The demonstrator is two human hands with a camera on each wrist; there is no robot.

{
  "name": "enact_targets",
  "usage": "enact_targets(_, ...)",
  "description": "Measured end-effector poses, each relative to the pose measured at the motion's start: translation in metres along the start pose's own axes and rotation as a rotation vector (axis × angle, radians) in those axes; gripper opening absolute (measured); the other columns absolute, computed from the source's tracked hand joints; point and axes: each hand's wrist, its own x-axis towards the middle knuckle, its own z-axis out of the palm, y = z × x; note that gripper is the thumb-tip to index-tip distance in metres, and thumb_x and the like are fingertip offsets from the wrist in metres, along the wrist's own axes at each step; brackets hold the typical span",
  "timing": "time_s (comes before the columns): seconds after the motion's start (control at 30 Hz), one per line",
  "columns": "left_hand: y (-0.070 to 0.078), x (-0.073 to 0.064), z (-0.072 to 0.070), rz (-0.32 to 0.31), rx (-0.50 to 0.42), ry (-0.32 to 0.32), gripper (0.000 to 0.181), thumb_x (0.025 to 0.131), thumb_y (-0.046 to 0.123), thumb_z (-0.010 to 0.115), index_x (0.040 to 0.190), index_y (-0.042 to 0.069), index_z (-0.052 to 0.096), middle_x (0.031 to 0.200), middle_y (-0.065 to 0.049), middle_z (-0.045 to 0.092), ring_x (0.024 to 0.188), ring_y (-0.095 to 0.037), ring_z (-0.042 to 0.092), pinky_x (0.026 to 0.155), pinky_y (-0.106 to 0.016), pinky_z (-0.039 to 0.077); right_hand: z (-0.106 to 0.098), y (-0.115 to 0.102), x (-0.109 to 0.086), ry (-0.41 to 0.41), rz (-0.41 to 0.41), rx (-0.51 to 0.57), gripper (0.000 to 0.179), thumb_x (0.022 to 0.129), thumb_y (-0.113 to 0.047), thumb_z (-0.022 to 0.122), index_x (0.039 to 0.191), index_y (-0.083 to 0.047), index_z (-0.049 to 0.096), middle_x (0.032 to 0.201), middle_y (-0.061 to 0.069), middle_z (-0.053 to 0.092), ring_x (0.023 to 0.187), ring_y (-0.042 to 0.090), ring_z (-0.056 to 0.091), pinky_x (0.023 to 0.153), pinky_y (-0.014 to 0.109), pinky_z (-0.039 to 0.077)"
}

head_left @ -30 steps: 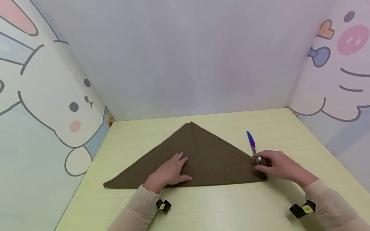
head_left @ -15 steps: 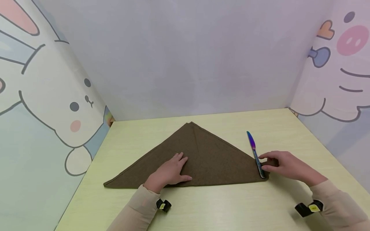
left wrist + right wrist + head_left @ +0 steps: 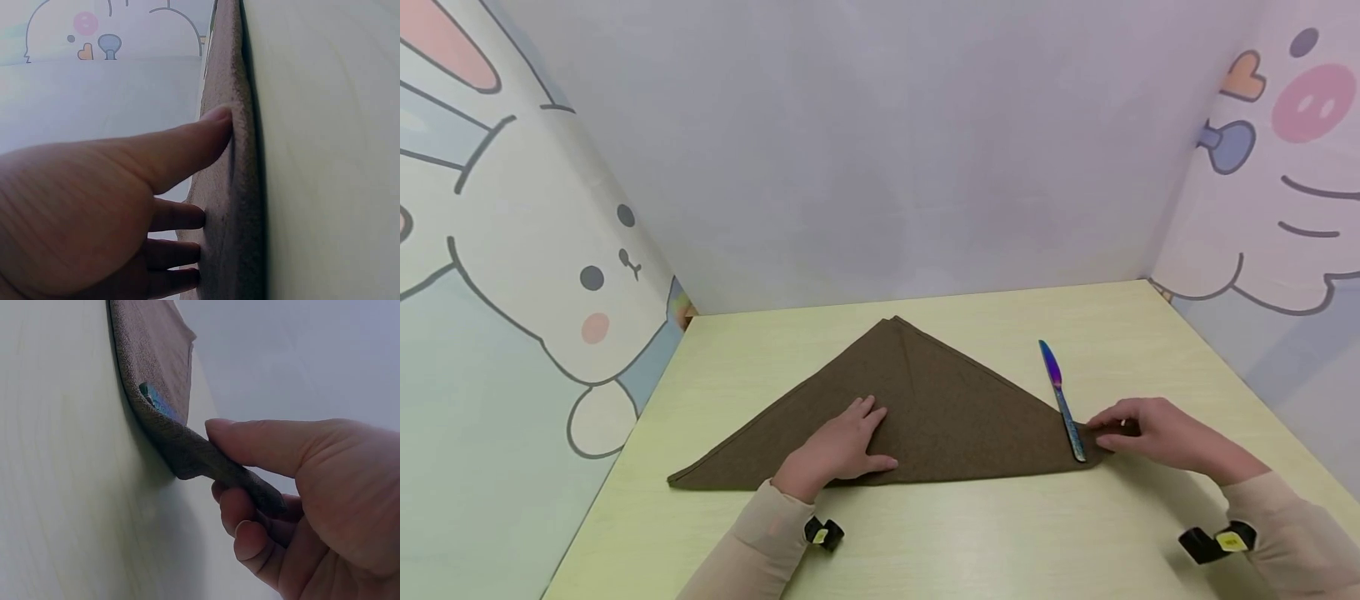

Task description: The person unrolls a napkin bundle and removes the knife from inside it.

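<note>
A brown cloth napkin lies folded into a wide triangle, its peak pointing to the far side. My left hand rests on it left of the middle with fingers spread; in the left wrist view the thumb touches near the folded front edge. A table knife with a shiny blue-purple blade has its handle across the napkin's right end, and the blade reaches past the cloth. Just right of that handle, my right hand pinches the napkin's corner between thumb and fingers. The right wrist view has this corner raised off the table.
The pale wooden table spreads out on all sides of the napkin. A plain light backdrop stands behind it, with cartoon-printed panels at left and right. Both wrists wear small black cameras.
My right hand has moved rightward from over the knife handle, drawing the napkin's corner out with it, so the handle now shows fully. The left hand and knife stay put.
</note>
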Motion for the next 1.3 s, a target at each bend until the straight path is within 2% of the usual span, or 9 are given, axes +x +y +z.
enact_targets(0.27, 0.0003, -0.0015, -0.0005, 0.003, -0.009, 0.001, 0.081, 0.088, 0.052, 0.065, 0.147, 0.003, 0.038, 0.154, -0.020, 0.027, 0.142, -0.036, 0.024, 0.108, -0.047, 0.032, -0.0007, 0.0041, -0.0031, -0.054, 0.043, -0.045, 0.022, 0.086, -0.027, 0.074, 0.106, -0.019, 0.075, 0.102, -0.005, 0.070, 0.089, -0.004, 0.056, 0.068, 0.023, 0.050)
enact_targets(0.47, 0.0003, -0.0010, 0.0006, 0.002, -0.004, -0.002, 0.082, 0.088, 0.053, 0.064, 0.147, 0.003, 0.038, 0.154, -0.019, 0.026, 0.142, -0.035, 0.024, 0.108, -0.046, 0.032, 0.0003, 0.0058, -0.0039, -0.101, 0.062, -0.040, 0.025, 0.083, -0.025, 0.076, 0.106, -0.016, 0.074, 0.102, -0.004, 0.071, 0.092, -0.002, 0.057, 0.069, 0.023, 0.050)
enact_targets(0.7, -0.0001, -0.0004, 0.0015, -0.002, -0.004, 0.003, 0.082, 0.087, 0.054, 0.064, 0.147, 0.004, 0.038, 0.154, -0.019, 0.026, 0.142, -0.035, 0.024, 0.108, -0.046, 0.032, -0.0011, 0.0050, -0.0048, -0.135, 0.099, -0.026, 0.025, 0.081, -0.020, 0.077, 0.105, -0.012, 0.074, 0.097, -0.005, 0.071, 0.083, -0.003, 0.057, 0.065, 0.023, 0.049)
enact_targets(0.83, -0.0004, -0.0002, 0.0015, -0.003, -0.006, 0.004, 0.082, 0.087, 0.054, 0.064, 0.147, 0.004, 0.038, 0.154, -0.019, 0.026, 0.142, -0.035, 0.024, 0.108, -0.046, 0.032, -0.0001, 0.0049, -0.0049, -0.130, 0.098, -0.047, 0.021, 0.081, -0.018, 0.077, 0.101, -0.014, 0.073, 0.091, -0.010, 0.067, 0.077, -0.003, 0.055, 0.062, 0.023, 0.048)
enact_targets(1.03, -0.0013, 0.0006, 0.0020, -0.004, -0.007, -0.002, 0.083, 0.088, 0.054, 0.063, 0.148, 0.004, 0.037, 0.155, -0.019, 0.025, 0.143, -0.035, 0.023, 0.109, -0.046, 0.031, 0.0030, 0.0061, -0.0048, -0.102, 0.071, -0.090, 0.013, 0.081, -0.019, 0.078, 0.086, -0.023, 0.067, 0.078, -0.016, 0.058, 0.069, -0.003, 0.049, 0.058, 0.023, 0.044)
enact_targets(1.3, -0.0024, 0.0020, 0.0025, -0.011, -0.012, -0.010, 0.083, 0.087, 0.054, 0.064, 0.148, 0.005, 0.037, 0.155, -0.019, 0.025, 0.143, -0.035, 0.022, 0.109, -0.046, 0.031, 0.0011, 0.0033, -0.0064, -0.071, 0.121, -0.148, 0.014, 0.078, -0.021, 0.080, 0.083, -0.024, 0.067, 0.081, -0.015, 0.057, 0.071, -0.002, 0.049, 0.061, 0.024, 0.045)
